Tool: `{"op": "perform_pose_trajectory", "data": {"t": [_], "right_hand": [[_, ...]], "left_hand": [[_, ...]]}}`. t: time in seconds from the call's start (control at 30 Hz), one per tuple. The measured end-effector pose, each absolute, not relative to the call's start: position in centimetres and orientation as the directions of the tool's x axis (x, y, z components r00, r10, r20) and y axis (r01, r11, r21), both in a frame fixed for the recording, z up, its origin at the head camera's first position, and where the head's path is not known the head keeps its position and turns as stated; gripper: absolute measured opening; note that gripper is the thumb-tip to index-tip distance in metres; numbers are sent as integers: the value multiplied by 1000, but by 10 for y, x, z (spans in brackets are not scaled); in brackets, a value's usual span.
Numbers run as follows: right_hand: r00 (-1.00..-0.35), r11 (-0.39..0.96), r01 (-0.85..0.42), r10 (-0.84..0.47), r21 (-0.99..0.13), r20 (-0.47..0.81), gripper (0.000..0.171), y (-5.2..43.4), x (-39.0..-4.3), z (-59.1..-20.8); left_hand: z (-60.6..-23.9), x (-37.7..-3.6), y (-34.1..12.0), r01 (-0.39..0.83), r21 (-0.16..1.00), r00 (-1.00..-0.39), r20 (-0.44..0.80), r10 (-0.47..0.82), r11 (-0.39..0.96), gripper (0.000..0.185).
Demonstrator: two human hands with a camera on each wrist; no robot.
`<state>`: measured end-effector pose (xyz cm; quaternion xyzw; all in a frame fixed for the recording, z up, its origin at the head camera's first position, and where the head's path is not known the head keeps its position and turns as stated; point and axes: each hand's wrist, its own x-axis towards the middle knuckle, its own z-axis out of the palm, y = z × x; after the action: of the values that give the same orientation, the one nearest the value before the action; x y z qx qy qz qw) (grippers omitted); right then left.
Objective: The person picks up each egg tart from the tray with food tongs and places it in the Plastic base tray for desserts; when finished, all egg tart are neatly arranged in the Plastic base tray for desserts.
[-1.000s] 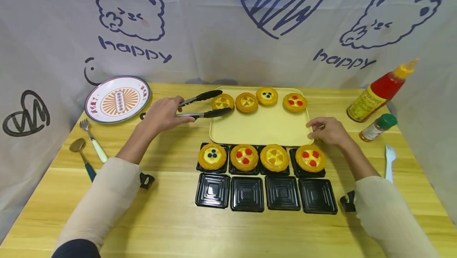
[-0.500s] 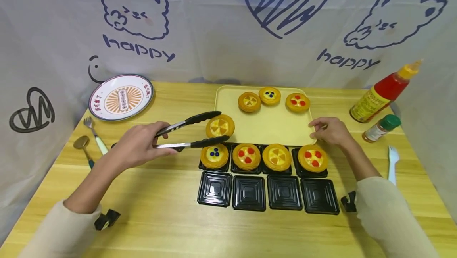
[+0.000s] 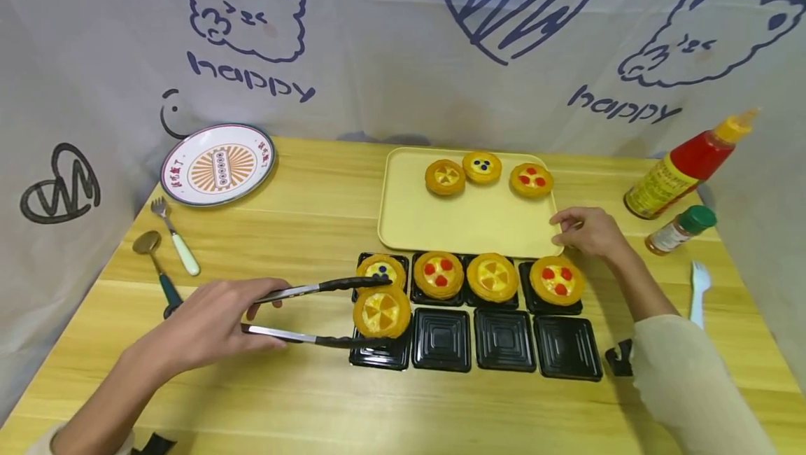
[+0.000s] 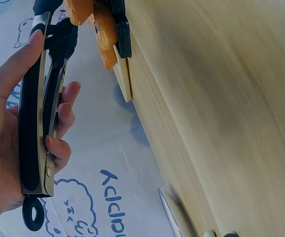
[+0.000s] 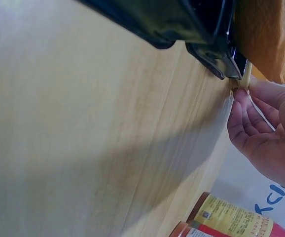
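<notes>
My left hand grips black-tipped metal tongs that clamp a yellow-orange tart just above the leftmost front black tray. The left wrist view shows the tongs in my curled fingers with the tart at their tip. My right hand holds the right front corner of the yellow tray, which carries three tarts. Several filled black trays stand in the back row; three empty ones fill the front row. In the right wrist view my fingers pinch the tray's edge.
A patterned plate, a fork and a spoon lie at the left. A ketchup bottle, a spice jar and a white fork stand at the right. A printed cloth backdrop surrounds the wooden table.
My left hand has carried the tart in the tongs off the yellow tray, towards me, down to the front-left black tray. My right hand has stayed on the tray corner.
</notes>
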<state>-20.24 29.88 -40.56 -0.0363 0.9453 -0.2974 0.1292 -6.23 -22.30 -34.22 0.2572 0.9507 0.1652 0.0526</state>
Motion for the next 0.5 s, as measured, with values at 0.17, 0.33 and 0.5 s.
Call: {"op": "perform_pose_trajectory", "data": {"t": [0.17,0.33,0.5], "right_hand": [[-966,826,3,-144,-563,-217,35,298,-203,-405],[-965,824,10,-140,-567,-222,34,297,-203,-404],[-964,823,11,-142,-568,-224,34,298,-203,-405]], "left_hand": [[-340,-57,-221,465,357,-865,-12,502,810,55],[-339,-52,-221,462,353,-868,-5,496,813,56],[-337,-44,-225,462,376,-853,-59,518,803,58]]}}
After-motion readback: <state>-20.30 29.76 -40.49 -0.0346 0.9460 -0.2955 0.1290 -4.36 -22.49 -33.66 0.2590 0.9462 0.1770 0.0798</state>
